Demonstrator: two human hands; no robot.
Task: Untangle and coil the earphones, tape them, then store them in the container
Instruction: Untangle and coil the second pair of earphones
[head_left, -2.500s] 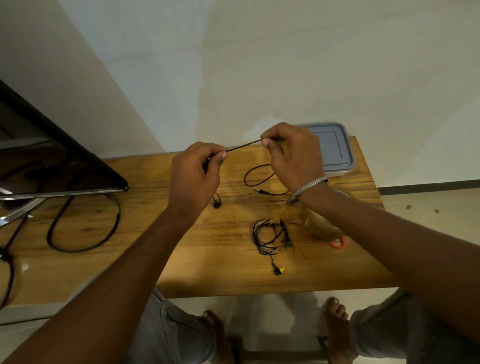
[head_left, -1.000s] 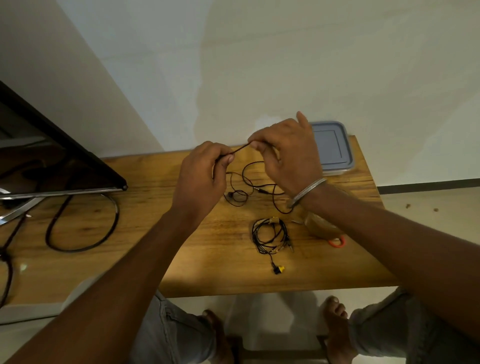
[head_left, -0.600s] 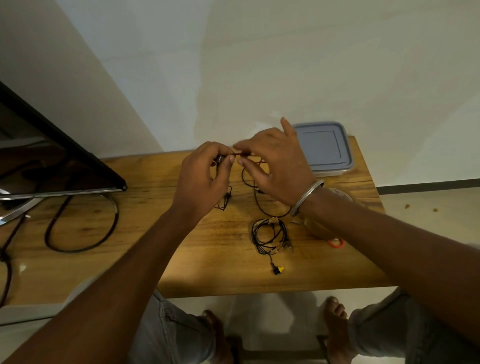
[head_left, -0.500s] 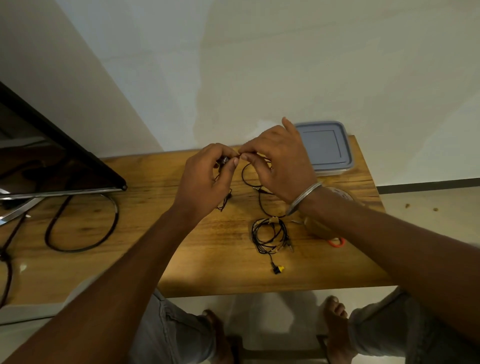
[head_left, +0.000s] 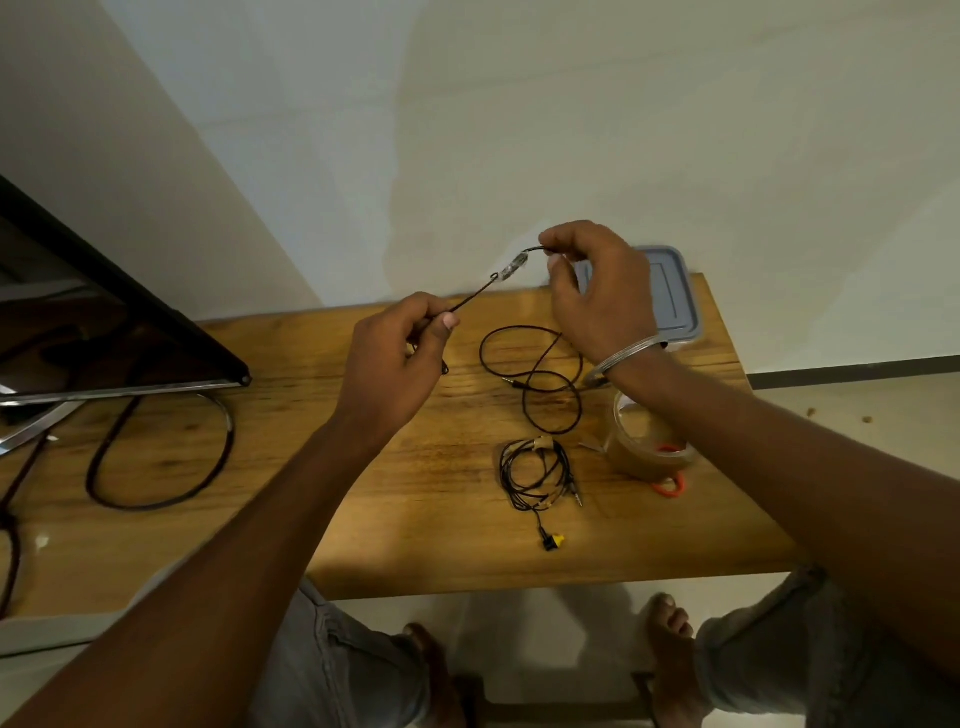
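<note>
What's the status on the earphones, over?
Both hands, left hand and right hand, pinch a loose earphone cable, stretched taut, uncoiled. Taped coil waits on table. Container lidded. Nothing obstructing.

Your right forearm hides part of the tape roll (head_left: 641, 447) and the orange ring (head_left: 670, 487); the monitor (head_left: 93, 322) runs off the left edge.

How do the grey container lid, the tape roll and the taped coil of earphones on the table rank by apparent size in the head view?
1. Grey container lid, though partly hidden by the right hand.
2 and 3. Tape roll and taped coil of earphones look alike; unranked.
</note>
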